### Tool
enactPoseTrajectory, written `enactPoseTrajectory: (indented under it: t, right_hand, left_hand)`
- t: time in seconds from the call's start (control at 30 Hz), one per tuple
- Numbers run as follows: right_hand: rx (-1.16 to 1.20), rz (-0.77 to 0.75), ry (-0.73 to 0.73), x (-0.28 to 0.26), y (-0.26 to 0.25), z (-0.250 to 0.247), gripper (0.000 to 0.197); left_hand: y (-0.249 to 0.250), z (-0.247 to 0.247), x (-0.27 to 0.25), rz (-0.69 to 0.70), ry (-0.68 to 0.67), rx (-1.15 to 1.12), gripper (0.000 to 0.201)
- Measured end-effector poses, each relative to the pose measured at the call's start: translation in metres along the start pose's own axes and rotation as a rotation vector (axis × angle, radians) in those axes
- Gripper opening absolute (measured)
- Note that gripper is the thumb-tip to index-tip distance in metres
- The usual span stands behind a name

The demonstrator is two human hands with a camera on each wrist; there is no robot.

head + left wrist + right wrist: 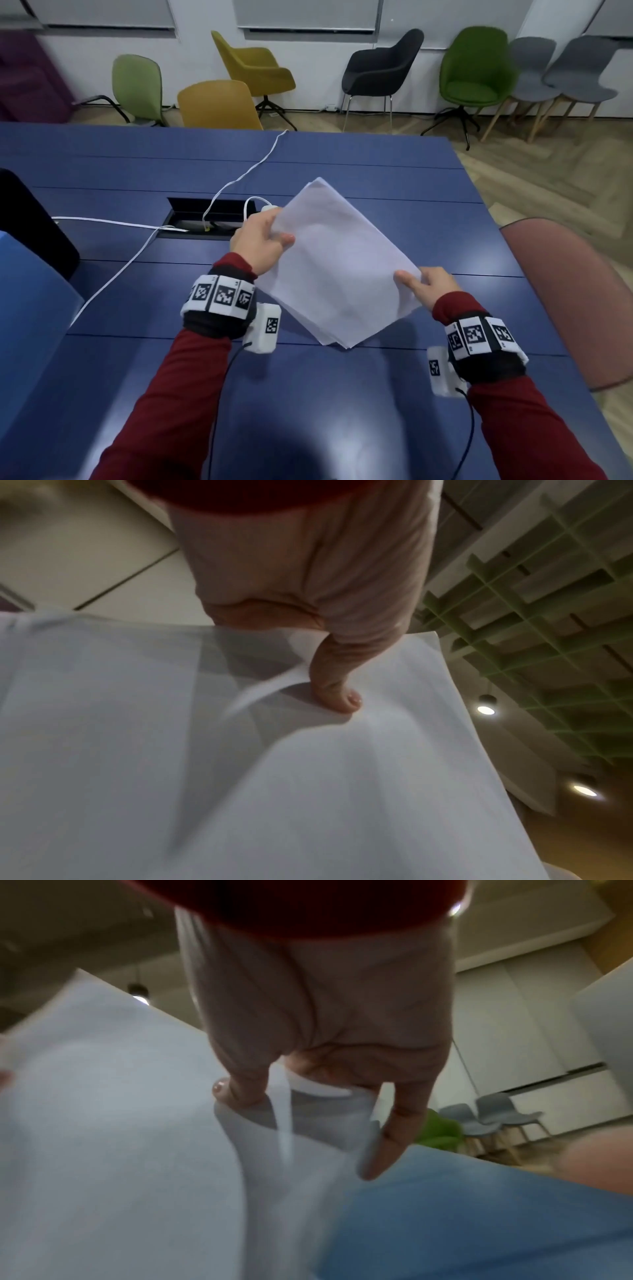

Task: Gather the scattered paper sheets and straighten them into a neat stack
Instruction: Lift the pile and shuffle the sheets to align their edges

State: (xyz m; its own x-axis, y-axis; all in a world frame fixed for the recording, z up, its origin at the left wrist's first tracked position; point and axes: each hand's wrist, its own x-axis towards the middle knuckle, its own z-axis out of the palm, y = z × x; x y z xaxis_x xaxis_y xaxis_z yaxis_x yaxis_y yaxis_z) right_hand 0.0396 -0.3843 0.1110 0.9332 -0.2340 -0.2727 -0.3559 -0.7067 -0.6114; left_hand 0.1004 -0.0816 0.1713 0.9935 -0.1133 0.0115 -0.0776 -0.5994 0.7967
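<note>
Above the dark blue counter (pixel 308 394), thin white paper sheets (pixel 342 267) are held diagonally, pinched at opposite corners by left hand (pixel 258 243) and right hand (pixel 428 286); lower corner seemingly touches down.

Left hand on the paper sheets, seen from the wrist

The left hand (pixel 308 569) comes down from a dark red sleeve (pixel 246 493), thumb (pixel 337 691) pressed flat on top of the white paper sheets (pixel 240 777), the other fingers hidden under them. Beside the thumb one sheet edge curls up loose, and the paper bows in soft folds beyond it. Past the hand's right side, a green ceiling grid (pixel 548 620) and two lit ceiling lamps (pixel 486 709) show.
</note>
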Motion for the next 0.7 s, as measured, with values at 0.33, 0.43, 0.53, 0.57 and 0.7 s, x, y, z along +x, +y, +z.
enactPoseTrajectory:
  t: [0.33, 0.43, 0.53, 0.57, 0.7]
  right_hand:
    - [0.876, 0.061, -0.072, 0.015, 0.034, 0.034, 0.067]
    - [0.919, 0.050, -0.069, 0.017, 0.033, 0.033, 0.066]
    - [0.914, 0.080, -0.136, 0.017, 0.036, 0.033, 0.028]
    - [0.883, 0.072, -0.164, 0.018, 0.037, 0.035, 0.026]
    - [0.806, -0.037, -0.067, 0.015, 0.031, 0.035, 0.027]
  left_hand:
    - [-0.055, 0.017, -0.022, -0.217, 0.141, -0.561, 0.030]
    - [-0.068, 0.024, -0.025, -0.259, 0.165, -0.675, 0.025]
    - [-0.076, 0.025, -0.028, -0.301, 0.174, -0.721, 0.028]
    - [-0.079, 0.024, -0.028, -0.307, 0.171, -0.732, 0.028]
    - [-0.090, 0.018, -0.027, -0.328, 0.064, -0.744, 0.033]
